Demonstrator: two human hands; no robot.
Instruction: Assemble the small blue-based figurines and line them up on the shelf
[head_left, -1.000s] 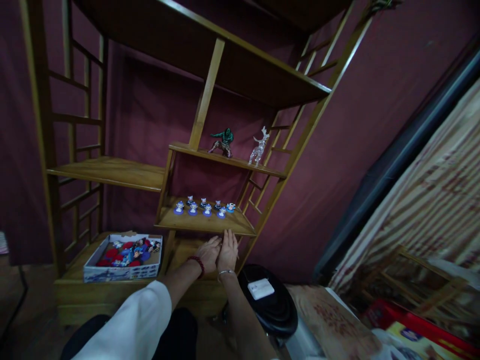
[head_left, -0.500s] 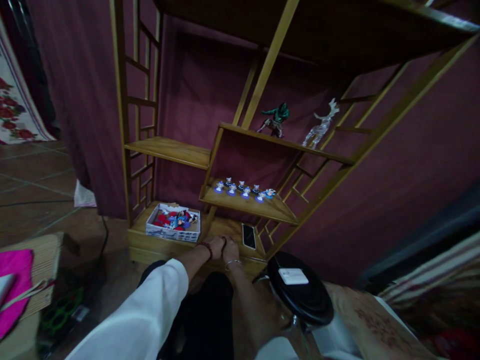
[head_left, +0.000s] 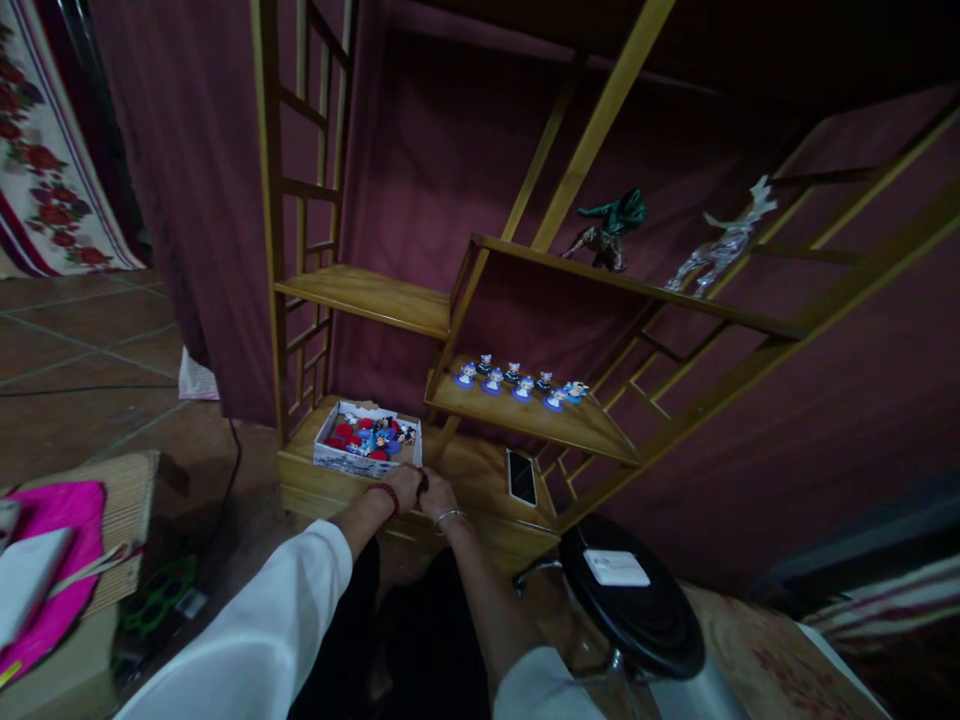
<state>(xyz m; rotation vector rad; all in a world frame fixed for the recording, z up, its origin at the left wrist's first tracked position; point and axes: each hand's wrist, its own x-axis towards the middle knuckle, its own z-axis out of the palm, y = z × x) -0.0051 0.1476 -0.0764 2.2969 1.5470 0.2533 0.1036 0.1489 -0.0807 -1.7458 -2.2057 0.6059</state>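
Note:
My left hand and my right hand are close together at the front edge of the wooden cabinet's lower surface. Their fingers are curled in and touch or nearly touch. A small dark bit shows between them, too small to name, and the fingertips are mostly hidden. Just behind the left hand stands a shallow patterned cardboard box, holding a jumble of red, blue and black toy figures. Several small figurines on purple bases stand in rows on the raised shelf, with darker ones behind.
A phone lies right of my hands. Higher up stand a green-cloaked figure and a clear deer ornament. A black round stool carrying a white packet is at right; a pink cloth lies at left.
The view has shifted, so the shelf contents sit differently in the picture. My hands are still together, now closer to the box's front right corner.

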